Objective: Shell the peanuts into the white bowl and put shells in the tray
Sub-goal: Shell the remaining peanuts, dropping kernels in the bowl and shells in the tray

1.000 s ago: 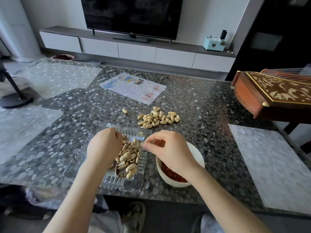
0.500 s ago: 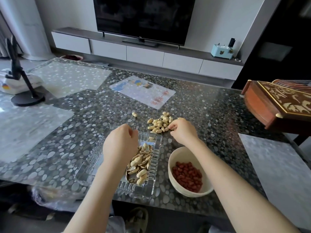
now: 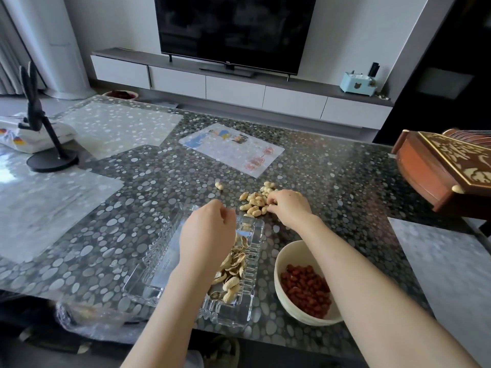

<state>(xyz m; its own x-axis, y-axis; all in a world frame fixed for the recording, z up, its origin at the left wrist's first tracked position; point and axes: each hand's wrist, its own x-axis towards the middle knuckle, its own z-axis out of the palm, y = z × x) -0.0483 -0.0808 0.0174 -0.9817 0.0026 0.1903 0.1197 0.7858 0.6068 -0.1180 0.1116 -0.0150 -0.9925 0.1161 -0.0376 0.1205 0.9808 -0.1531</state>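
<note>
The tray (image 3: 148,284) lies on the table (image 3: 345,181), with shells (image 3: 233,264) heaped along its right side. The left hand (image 3: 207,229) hovers over the tray's far end, fingers loosely curled, nothing visible in them. Just beyond the tray lies the peanuts (image 3: 252,203) pile. The right hand (image 3: 288,207) rests on it with fingers curled down among the nuts, though whether it grips one cannot be told. The bowl (image 3: 279,266), just right of the tray, holds red kernels (image 3: 305,288).
</note>
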